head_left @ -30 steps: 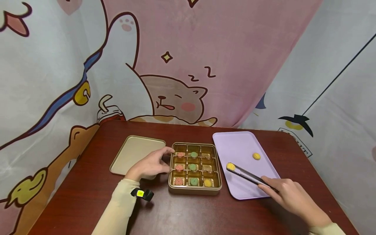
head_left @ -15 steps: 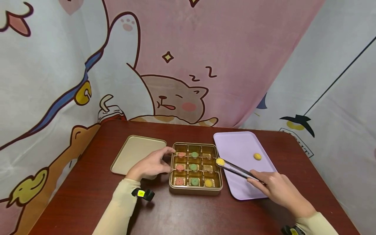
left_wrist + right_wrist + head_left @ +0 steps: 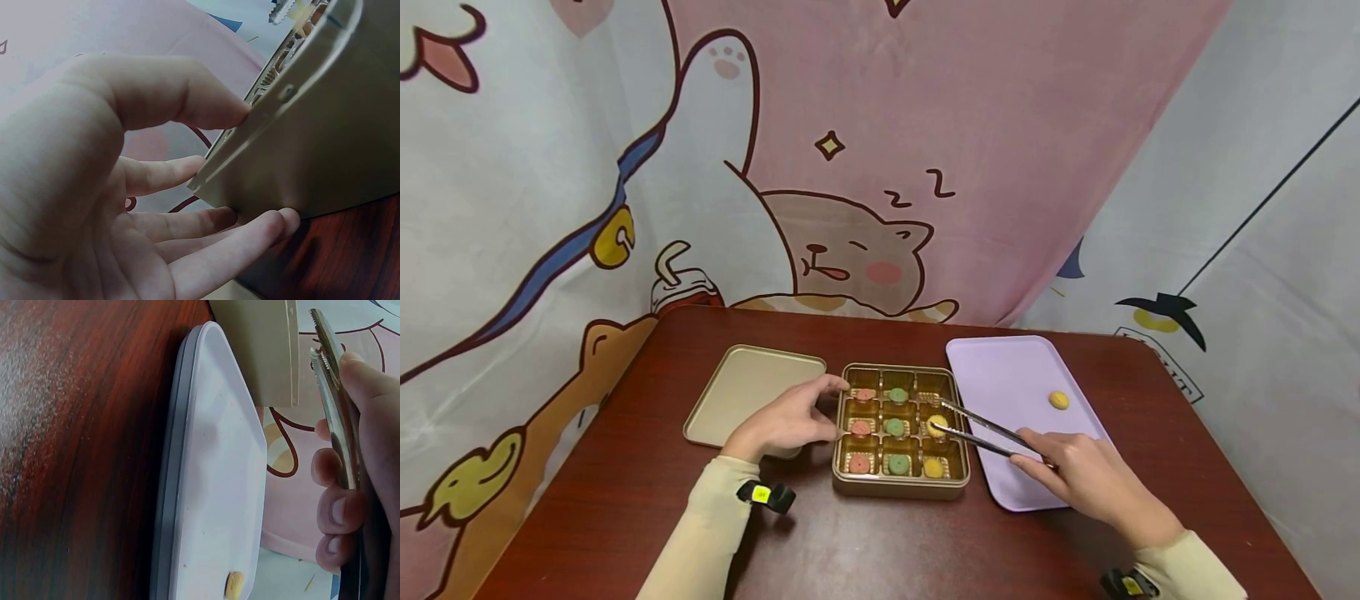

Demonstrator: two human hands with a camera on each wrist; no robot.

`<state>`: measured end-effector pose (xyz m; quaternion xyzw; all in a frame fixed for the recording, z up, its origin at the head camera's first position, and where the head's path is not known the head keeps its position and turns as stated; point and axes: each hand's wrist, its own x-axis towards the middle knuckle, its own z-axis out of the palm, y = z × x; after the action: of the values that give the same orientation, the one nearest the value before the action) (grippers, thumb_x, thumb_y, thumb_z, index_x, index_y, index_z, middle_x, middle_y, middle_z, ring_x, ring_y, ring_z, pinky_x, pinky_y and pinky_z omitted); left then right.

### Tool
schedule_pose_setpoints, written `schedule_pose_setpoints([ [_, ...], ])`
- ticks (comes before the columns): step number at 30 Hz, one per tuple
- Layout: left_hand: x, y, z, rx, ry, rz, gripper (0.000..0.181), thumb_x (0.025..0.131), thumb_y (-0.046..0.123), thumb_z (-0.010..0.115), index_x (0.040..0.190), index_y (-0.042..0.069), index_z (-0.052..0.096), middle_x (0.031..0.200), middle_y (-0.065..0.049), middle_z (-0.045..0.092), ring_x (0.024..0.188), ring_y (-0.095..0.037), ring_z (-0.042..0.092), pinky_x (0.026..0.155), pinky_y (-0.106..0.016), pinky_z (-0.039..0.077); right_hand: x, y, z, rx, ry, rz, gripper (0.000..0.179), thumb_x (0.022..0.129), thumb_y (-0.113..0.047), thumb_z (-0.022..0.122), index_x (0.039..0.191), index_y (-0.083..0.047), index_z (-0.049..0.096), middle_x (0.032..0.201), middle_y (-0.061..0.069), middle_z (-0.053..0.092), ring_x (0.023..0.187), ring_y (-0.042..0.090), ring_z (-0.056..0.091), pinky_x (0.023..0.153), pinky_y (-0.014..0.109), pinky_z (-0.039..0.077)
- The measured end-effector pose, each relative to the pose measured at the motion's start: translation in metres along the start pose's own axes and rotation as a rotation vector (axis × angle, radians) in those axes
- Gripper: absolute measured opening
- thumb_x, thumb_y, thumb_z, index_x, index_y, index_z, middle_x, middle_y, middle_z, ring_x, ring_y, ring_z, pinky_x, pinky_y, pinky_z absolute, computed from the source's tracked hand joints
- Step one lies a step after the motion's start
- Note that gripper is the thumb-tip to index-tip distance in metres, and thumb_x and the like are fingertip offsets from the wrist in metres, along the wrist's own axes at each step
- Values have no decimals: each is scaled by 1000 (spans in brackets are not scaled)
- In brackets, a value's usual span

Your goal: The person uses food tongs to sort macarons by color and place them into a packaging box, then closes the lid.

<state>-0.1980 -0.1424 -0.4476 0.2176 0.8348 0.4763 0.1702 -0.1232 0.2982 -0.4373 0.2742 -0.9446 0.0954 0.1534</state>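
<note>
A gold square tin stands mid-table, divided into compartments. Three pinkish cookies fill its left column and three green cookies its middle column. In the right column, one yellow cookie lies in the front compartment and another yellow cookie in the middle one. My right hand grips black-and-silver tongs; their arms are spread, the tips around the middle yellow cookie. My left hand touches the tin's left side with extended fingers, its thumb side at the rim.
A lilac tray lies right of the tin, bearing one yellow cookie. The gold lid lies at the left, partly behind my left hand. A printed cloth hangs behind the dark wooden table.
My right hand has moved left, carrying the yellow cookie in the tongs from the tray into the tin's middle right compartment. The tongs have spread apart there. My left hand has stayed put.
</note>
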Motion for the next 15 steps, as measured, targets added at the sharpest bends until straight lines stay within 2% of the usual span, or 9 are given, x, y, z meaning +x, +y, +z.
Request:
schedule_pose_setpoints([
  [5, 0, 0, 0, 1, 2, -3, 68, 86, 6, 79, 147, 3, 49, 143, -21, 56, 94, -23, 72, 79, -33, 60, -1, -1, 0, 3, -15, 35, 41, 93, -41, 79, 122, -11, 78, 82, -14, 69, 62, -6, 45, 51, 18, 42],
  [15, 0, 1, 0, 6, -1, 1, 69, 87, 6, 79, 148, 2, 49, 144, -23, 55, 92, -19, 72, 79, -33, 60, -4, 0, -1, 7, 10, 20, 39, 92, -39, 81, 121, -13, 78, 78, -18, 64, 62, -6, 45, 52, 19, 42],
])
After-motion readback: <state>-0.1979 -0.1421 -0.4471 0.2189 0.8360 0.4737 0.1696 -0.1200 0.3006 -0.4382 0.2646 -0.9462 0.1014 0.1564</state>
